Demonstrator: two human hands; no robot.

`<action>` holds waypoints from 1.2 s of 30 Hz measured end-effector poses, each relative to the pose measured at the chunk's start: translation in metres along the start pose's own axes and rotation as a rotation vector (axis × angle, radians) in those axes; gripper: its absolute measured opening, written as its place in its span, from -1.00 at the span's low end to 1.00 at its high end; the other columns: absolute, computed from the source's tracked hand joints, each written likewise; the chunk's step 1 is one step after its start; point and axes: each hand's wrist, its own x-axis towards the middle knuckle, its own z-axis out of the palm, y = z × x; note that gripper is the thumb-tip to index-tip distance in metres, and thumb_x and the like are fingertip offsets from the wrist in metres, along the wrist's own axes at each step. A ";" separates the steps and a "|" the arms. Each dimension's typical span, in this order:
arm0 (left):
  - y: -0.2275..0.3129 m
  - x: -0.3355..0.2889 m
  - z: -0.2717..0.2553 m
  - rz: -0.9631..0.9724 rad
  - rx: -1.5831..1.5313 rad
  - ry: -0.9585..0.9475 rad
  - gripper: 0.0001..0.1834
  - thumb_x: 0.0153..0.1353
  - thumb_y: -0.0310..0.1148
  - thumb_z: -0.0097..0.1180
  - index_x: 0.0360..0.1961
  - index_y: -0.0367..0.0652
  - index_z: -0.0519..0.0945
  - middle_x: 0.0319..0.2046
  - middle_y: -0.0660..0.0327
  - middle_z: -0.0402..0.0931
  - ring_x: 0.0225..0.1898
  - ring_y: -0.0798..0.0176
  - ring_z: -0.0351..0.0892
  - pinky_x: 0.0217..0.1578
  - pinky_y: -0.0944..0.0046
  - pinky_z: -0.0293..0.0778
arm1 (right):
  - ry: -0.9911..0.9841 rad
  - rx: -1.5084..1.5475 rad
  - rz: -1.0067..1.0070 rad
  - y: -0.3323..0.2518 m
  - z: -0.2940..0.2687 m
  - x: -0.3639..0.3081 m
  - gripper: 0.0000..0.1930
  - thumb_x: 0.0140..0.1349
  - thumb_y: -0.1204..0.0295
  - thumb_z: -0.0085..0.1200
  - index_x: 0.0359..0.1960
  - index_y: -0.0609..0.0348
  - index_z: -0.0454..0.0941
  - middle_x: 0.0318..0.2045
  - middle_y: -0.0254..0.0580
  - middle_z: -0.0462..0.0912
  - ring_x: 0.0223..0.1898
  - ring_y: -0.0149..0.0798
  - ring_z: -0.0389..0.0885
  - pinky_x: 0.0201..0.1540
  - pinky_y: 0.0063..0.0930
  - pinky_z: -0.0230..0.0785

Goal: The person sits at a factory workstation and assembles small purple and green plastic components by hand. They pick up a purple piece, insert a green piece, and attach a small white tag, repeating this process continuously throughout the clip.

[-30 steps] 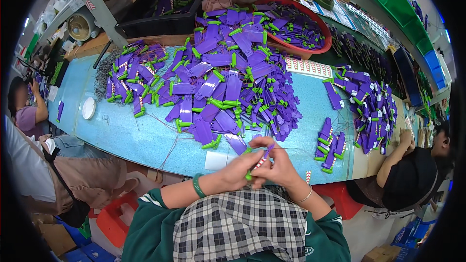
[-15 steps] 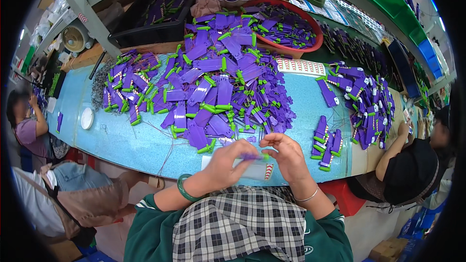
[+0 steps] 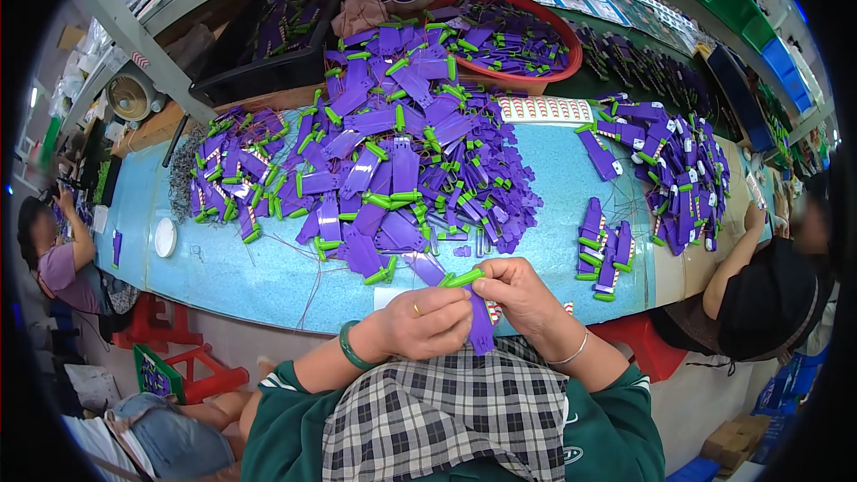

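Just above the table's near edge, my two hands hold one flat purple plastic piece with a bright green end (image 3: 482,332). Its green end points away from me and the purple part hangs toward my apron. My left hand (image 3: 430,319) is closed, its curled fingers pressing the piece's left side. My right hand (image 3: 518,293) pinches it by the right end of the green part. A large heap of similar purple and green pieces (image 3: 393,170) lies right beyond my hands. A white sheet with red-striped stickers (image 3: 494,311) is partly hidden under my hands.
A small group of pieces (image 3: 605,254) and a bigger pile (image 3: 683,183) lie to the right. Behind the heap stand a red basin (image 3: 576,54) and a black tray (image 3: 259,85). A white lid (image 3: 165,237) lies left. Co-workers sit at both sides.
The piece, sideways and blurred before, now hangs with its purple part toward me. My right hand has gone from loosely spread fingers to a pinch. The person at lower left has shifted down, uncovering red stools.
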 end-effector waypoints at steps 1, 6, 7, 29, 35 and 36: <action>0.000 0.000 -0.001 0.004 0.008 0.005 -0.84 -0.14 -0.61 0.21 -0.47 -0.22 0.53 -0.30 0.15 0.50 -0.24 0.14 0.58 -0.34 0.31 0.62 | -0.019 0.019 0.038 0.000 0.001 -0.001 -0.79 0.24 0.44 0.08 -0.58 0.16 0.53 -0.56 -0.51 0.50 -0.48 -0.64 0.38 -0.42 -0.68 0.24; 0.005 0.000 -0.002 -0.036 0.021 -0.015 -0.82 -0.15 -0.61 0.20 -0.44 -0.26 0.55 -0.31 0.13 0.51 -0.25 0.12 0.59 -0.35 0.30 0.62 | -0.013 0.046 0.140 0.000 0.013 -0.016 -0.73 0.29 0.35 0.04 -0.55 0.19 0.57 -0.53 -0.43 0.57 -0.50 -0.59 0.41 -0.41 -0.65 0.26; 0.006 -0.001 -0.001 -0.041 0.015 -0.021 -0.81 -0.15 -0.60 0.21 -0.43 -0.26 0.55 -0.31 0.12 0.51 -0.25 0.12 0.59 -0.35 0.30 0.62 | -0.036 0.031 0.145 0.001 0.011 -0.021 -0.72 0.30 0.33 0.03 -0.54 0.21 0.58 -0.53 -0.40 0.58 -0.51 -0.58 0.42 -0.41 -0.64 0.27; -0.060 0.014 0.054 -0.235 0.137 -0.707 -0.82 -0.05 -0.41 0.05 -0.35 -0.10 0.54 -0.22 0.11 0.44 -0.18 0.10 0.48 -0.30 0.20 0.48 | 0.390 0.176 -0.325 0.048 -0.070 -0.032 -0.74 0.24 0.53 0.00 -0.04 0.27 0.43 -0.20 -0.31 0.51 -0.22 -0.44 0.54 -0.20 -0.45 0.58; -0.060 0.015 0.050 -0.177 0.181 -0.625 -0.82 -0.07 -0.42 0.04 -0.37 -0.14 0.55 -0.23 0.08 0.46 -0.20 0.04 0.47 -0.23 0.11 0.42 | 0.128 0.144 -0.279 0.043 -0.064 -0.020 -0.65 0.22 0.53 0.06 0.06 0.22 0.42 -0.17 -0.34 0.48 -0.23 -0.51 0.52 -0.19 -0.54 0.55; -0.060 0.019 0.054 -0.168 0.137 -0.548 -0.84 -0.09 -0.46 0.04 -0.40 -0.21 0.51 -0.25 0.06 0.45 -0.20 -0.02 0.46 -0.19 0.08 0.41 | 0.120 0.134 -0.310 0.044 -0.066 -0.019 -0.65 0.23 0.53 0.06 0.06 0.21 0.41 -0.19 -0.35 0.48 -0.26 -0.51 0.52 -0.21 -0.55 0.55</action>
